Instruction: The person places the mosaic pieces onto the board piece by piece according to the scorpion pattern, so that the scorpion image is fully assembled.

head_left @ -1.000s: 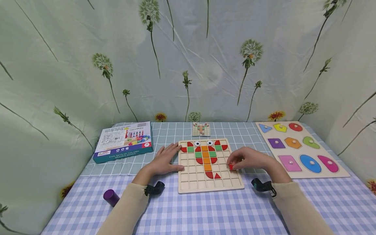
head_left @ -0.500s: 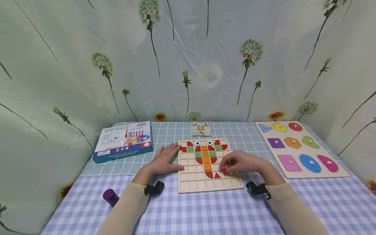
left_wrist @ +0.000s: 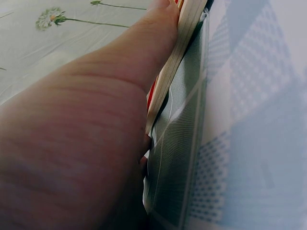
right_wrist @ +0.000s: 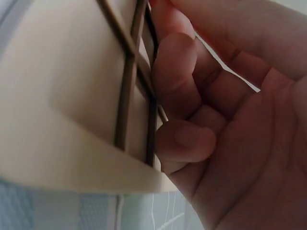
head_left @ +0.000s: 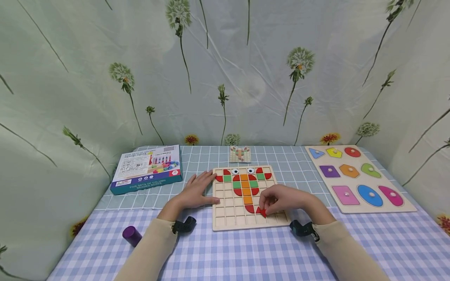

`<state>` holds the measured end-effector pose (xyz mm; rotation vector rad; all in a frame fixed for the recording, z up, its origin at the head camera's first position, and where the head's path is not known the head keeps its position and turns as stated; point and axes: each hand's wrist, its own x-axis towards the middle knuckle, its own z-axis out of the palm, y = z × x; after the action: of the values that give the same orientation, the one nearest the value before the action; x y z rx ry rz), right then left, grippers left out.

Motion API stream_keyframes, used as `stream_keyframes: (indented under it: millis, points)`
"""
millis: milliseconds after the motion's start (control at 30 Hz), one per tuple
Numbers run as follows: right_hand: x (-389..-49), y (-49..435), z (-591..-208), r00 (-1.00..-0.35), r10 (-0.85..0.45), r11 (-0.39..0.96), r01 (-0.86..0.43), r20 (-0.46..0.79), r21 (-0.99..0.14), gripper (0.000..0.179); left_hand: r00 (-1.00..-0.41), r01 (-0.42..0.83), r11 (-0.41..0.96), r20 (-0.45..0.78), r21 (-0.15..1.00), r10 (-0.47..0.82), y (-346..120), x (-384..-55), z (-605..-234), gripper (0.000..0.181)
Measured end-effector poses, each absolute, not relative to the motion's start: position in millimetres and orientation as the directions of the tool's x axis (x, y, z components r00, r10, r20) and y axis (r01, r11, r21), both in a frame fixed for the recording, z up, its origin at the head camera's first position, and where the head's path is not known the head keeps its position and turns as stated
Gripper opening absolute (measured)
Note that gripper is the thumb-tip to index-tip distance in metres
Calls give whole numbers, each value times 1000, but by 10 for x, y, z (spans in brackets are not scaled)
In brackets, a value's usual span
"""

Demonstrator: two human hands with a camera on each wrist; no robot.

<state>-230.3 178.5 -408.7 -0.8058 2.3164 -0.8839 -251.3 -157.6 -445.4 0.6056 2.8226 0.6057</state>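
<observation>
A wooden grid board [head_left: 228, 223] lies flat on the table, bearing a pattern of red, green and orange tiles with two eye tiles near its top. My left hand [head_left: 196, 194] rests at the board's left edge, fingers spread and thumb over the rim; the left wrist view shows the thumb [left_wrist: 160, 28] along the wooden edge. Between thumb and fingertips, my right hand [head_left: 286, 198] pinches a small red tile [head_left: 263, 213] beside the red triangle at the lower end of the pattern. Its curled fingers [right_wrist: 177, 57] are close over the grid in the right wrist view, mostly hiding the tile.
A small pattern card [head_left: 240, 155] lies behind the board. On the left are a bead-set box [head_left: 147, 168] and a purple cylinder [head_left: 132, 236], close to the left sleeve. A shape puzzle board [head_left: 351, 187] lies to the right, beyond the right hand.
My right hand has moved left and toward me across the board, carrying the red tile from the right edge to beside the red triangle. The left hand has stayed in place.
</observation>
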Motion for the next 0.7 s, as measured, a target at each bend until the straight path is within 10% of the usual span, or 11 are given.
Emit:
stream_keyframes:
  millis: [700]
  points:
    - [-2249,1683,-4094,-676,-692,619,-371,-256,-692,11,-898,355,831,-92,429,431,-1582,-2507,-4457,98]
